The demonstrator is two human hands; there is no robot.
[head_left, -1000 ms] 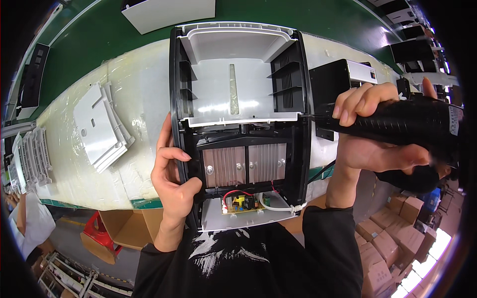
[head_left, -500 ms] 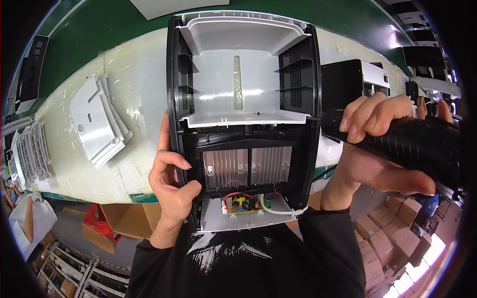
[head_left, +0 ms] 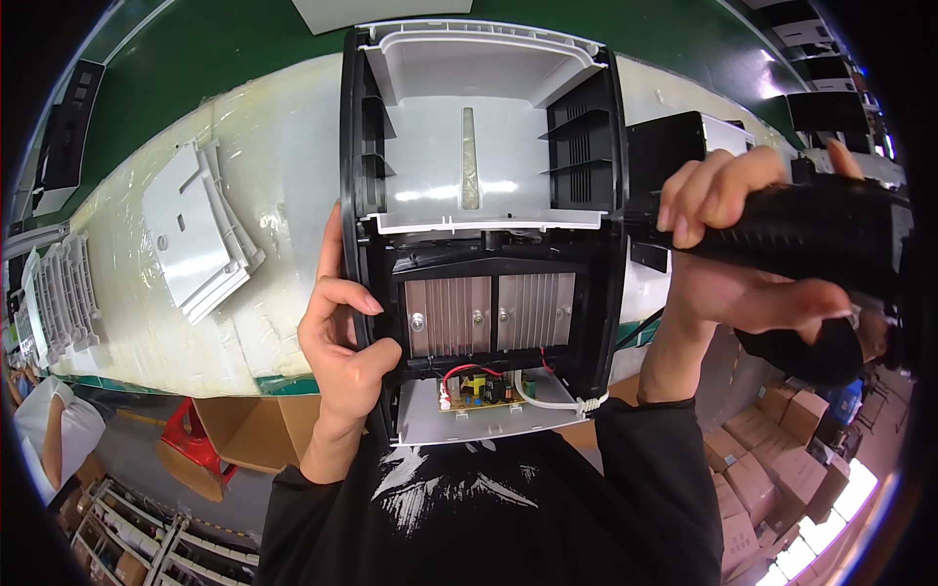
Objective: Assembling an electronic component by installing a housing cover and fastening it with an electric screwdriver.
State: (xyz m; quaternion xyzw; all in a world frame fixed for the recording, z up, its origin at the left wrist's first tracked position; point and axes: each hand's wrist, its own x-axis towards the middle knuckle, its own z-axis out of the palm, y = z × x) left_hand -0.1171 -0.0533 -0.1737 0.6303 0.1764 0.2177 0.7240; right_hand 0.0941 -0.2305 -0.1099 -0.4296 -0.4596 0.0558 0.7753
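Observation:
A black and white appliance housing point(head_left: 361, 127) stands in front of me with its inside showing. It has a white upper compartment with black ribbed side walls, and finned metal heat sinks point(head_left: 447, 317) below. At its near end a small circuit board point(head_left: 479, 392) with red wires and a white cable sits on a light grey panel point(head_left: 430, 425). My left hand point(head_left: 344, 337) is closed around the housing's left edge. My right hand point(head_left: 723, 278) is wrapped around a black electric screwdriver point(head_left: 801, 234), held sideways with its front end against the housing's right side. The bit's tip is hidden.
White plastic panels point(head_left: 191, 234) lie stacked on the plastic-wrapped pad, left of the housing. Ribbed white parts point(head_left: 63, 298) are farther left. Another black and white unit point(head_left: 669, 146) stands right. Below are a red stool point(head_left: 191, 439), cardboard boxes point(head_left: 772, 469) and another person's arm point(head_left: 54, 435).
The housing has shifted slightly, its left wall moving a little to the right with my left hand. My right hand and the screwdriver stay at the right side, slightly tilted differently.

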